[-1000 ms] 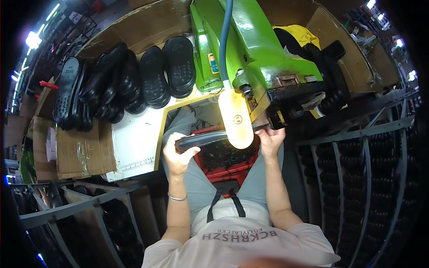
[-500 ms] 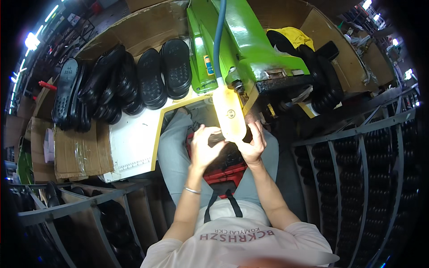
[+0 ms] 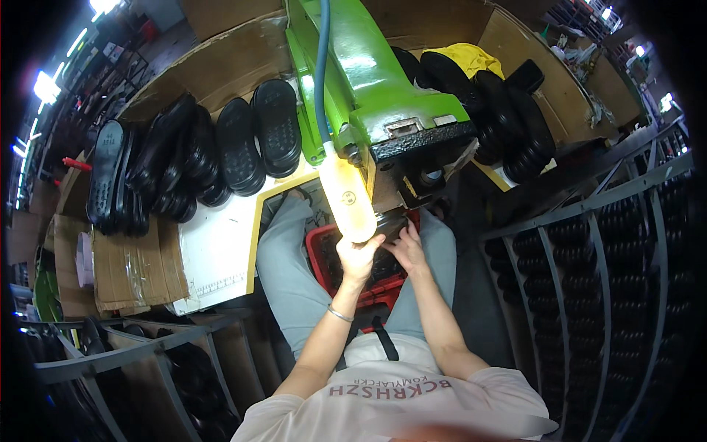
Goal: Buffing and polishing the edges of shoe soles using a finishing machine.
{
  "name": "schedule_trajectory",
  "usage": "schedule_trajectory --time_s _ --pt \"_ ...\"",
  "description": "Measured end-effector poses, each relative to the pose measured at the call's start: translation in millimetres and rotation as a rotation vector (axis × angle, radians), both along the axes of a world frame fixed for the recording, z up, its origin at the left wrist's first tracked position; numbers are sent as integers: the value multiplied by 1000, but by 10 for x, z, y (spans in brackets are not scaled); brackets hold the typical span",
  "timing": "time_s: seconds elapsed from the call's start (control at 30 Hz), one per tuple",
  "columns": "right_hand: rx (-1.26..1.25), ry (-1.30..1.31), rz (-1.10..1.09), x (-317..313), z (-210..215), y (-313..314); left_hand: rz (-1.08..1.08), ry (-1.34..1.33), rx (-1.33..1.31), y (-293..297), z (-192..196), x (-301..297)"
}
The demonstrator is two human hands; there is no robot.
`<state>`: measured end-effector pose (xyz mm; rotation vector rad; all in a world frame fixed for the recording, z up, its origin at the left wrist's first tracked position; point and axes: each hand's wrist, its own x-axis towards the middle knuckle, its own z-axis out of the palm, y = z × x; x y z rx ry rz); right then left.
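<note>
A dark shoe sole (image 3: pixel 392 223) lies under the head of the green machine (image 3: pixel 401 81), partly covered by the hands and the lit lamp (image 3: pixel 346 197). My left hand (image 3: pixel 356 258) grips its near left edge, thumb stretched toward the right; the lamp's end covers some of the fingers. On the other side my right hand (image 3: pixel 407 250) holds the sole's right part with bent fingers. The lamp hangs from a blue-grey cable and shines right above the left fingers.
Stacks of black soles (image 3: pixel 276 125) stand on the white table (image 3: pixel 213 258) to the left. More soles (image 3: pixel 515 125) and a yellow cloth (image 3: pixel 471 59) sit right of the machine. Between my knees is a red crate (image 3: pixel 318 258). Metal racks (image 3: pixel 589 214) with soles flank me.
Both hands have moved forward to the machine head, the left one turning inward and closer to the right one. The view has shifted, so the machine and lamp appear farther left.
</note>
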<state>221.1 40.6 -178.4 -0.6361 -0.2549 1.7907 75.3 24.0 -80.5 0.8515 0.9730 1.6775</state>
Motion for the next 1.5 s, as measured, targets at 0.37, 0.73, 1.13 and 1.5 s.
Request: schedule_trajectory --time_s 0.37,0.73,1.13,1.5 --pt "266 -999 -649 772 1158 259 -7 543 175 113 390 -160" --pt "576 -1027 -559 334 1629 125 108 13 54 -261 612 -787" --pt "854 -997 -533 -317 1481 68 3 24 72 -574 473 -1624" --pt "640 -1095 -731 753 1624 181 168 878 356 106 967 -543"
